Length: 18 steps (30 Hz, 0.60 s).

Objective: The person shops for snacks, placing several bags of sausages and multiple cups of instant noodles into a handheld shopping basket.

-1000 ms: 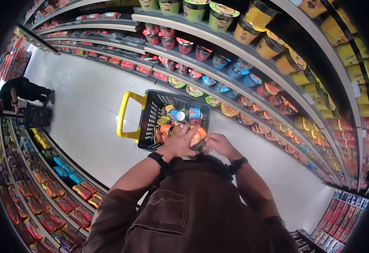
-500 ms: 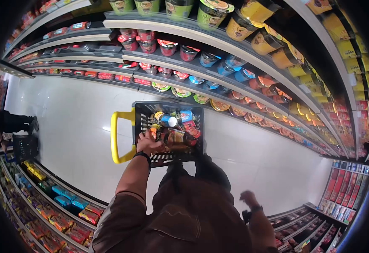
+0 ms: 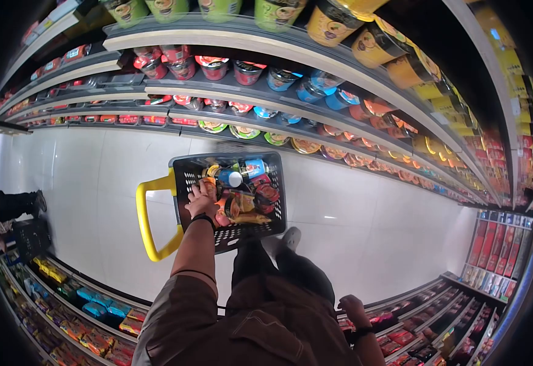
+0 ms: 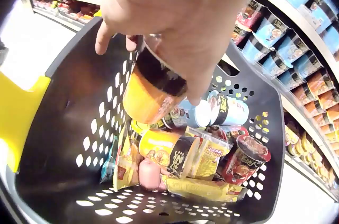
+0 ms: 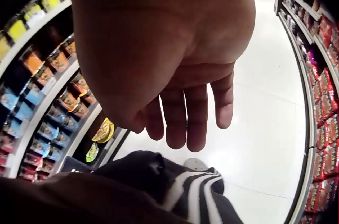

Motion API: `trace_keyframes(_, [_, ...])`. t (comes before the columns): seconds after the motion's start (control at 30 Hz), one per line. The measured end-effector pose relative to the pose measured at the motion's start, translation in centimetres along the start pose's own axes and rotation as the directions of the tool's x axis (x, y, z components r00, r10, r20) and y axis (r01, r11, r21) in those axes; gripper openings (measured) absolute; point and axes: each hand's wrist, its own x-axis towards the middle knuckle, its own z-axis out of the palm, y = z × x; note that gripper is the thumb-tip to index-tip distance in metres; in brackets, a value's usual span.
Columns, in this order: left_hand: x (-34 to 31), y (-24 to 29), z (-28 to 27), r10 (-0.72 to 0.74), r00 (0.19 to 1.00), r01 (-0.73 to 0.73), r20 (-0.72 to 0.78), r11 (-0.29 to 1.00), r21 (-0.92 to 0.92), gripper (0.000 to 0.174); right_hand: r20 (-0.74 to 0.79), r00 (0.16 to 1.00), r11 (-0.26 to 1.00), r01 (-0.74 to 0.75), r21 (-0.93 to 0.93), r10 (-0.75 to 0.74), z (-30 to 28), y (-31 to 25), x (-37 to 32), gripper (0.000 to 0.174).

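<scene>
My left hand [image 3: 200,200] reaches into the dark shopping basket [image 4: 69,107]. In the left wrist view its fingers grip the black-banded top of an orange noodle cup [image 4: 143,99], which is tilted above the other goods. Beneath it lie another orange noodle cup [image 4: 165,151], a red noodle cup [image 4: 246,160], blue cups [image 4: 230,110], a pink item [image 4: 150,175] and yellow packets [image 4: 204,188]. My right hand [image 5: 185,76] hangs at my side, fingers loosely extended, with nothing in it.
Shelves of noodle cups [image 3: 279,79] run along the far side of the aisle. Behind and to the left stand shelves of packets [image 3: 96,329]. The basket's yellow handle [image 3: 141,219] points left. Another person [image 3: 10,204] with a dark basket [image 3: 30,238] stands at the far left.
Both hands were together over the basket with a cup. The right hand has dropped away to my side. The left hand has moved to the handle end of the basket and grips an orange cup there.
</scene>
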Motion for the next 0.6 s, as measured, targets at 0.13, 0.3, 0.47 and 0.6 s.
trace_keyframes(0.13, [0.3,0.2,2.2,0.122,0.992,-0.122,0.009,0.992,-0.017,0.092,0.014,0.998,0.998,0.056,0.04,-0.056,-0.2,-1.4,0.6,0.023])
trace_keyframes(0.3, [-6.3,-0.1,-3.4,0.529,0.719,-0.612,-0.451,0.789,-0.049,0.057,0.005,0.996,0.994,0.092,0.067,-0.092,-1.2,2.1,1.8,0.023])
trace_keyframes(0.47, [-13.1,-5.3,-11.2,0.358,0.521,-0.442,-0.775,0.89,0.115,0.062,0.075,0.995,0.99,0.06,0.131,-0.07,-2.7,10.3,3.8,0.026])
trace_keyframes(0.6, [-8.0,-16.3,-7.0,0.006,0.529,-0.12,-0.848,0.991,-0.068,0.07,0.09,0.959,0.963,0.266,0.051,-0.27,-3.8,18.0,5.5,0.028])
